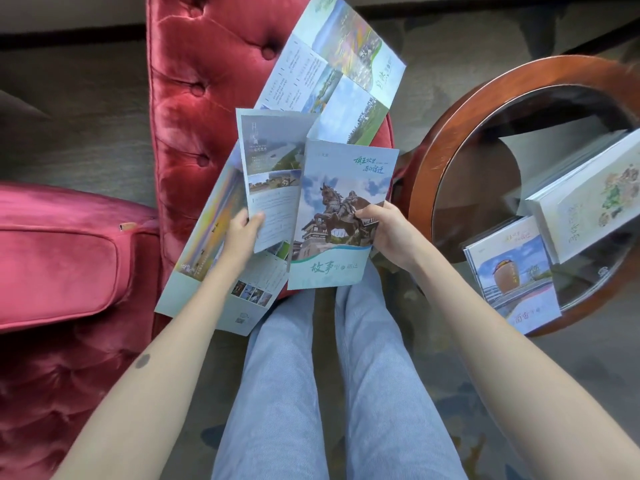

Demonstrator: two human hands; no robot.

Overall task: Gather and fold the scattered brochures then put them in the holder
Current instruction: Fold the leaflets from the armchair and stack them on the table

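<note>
While two unfolded brochures lie spread across a red velvet armchair [214,74], a person standing over the seat works a third into shape, and the job of gathering and folding looks to be somewhere in its middle. The right hand [388,233] pinches the right edge of the horseman brochure [336,216], thumb on the cover panel and fingers behind it; the left hand [242,230] pinches the inner text panel of the same sheet [270,161], thumb on top, so the panels stand half closed like a book. Beneath them a long brochure [204,244] rests flat on the seat edge under the left forearm, and another open brochure [332,64] lies fanned toward the chair back. None of the three is fully folded yet.

To the right, on the glass top of a round wooden side table [450,133], sits what appears to be the clear holder [540,244]. Its wall is hard to trace against the glass, so that is a judgement. A stack of folded brochures [512,275] stands in front, apparently inside it, and a thick block of pale leaflets [585,206] lies just behind; whether that block is in the holder cannot be told. Left to do, by this reading: finish this fold, fold the two on the chair, and carry all three across.
</note>
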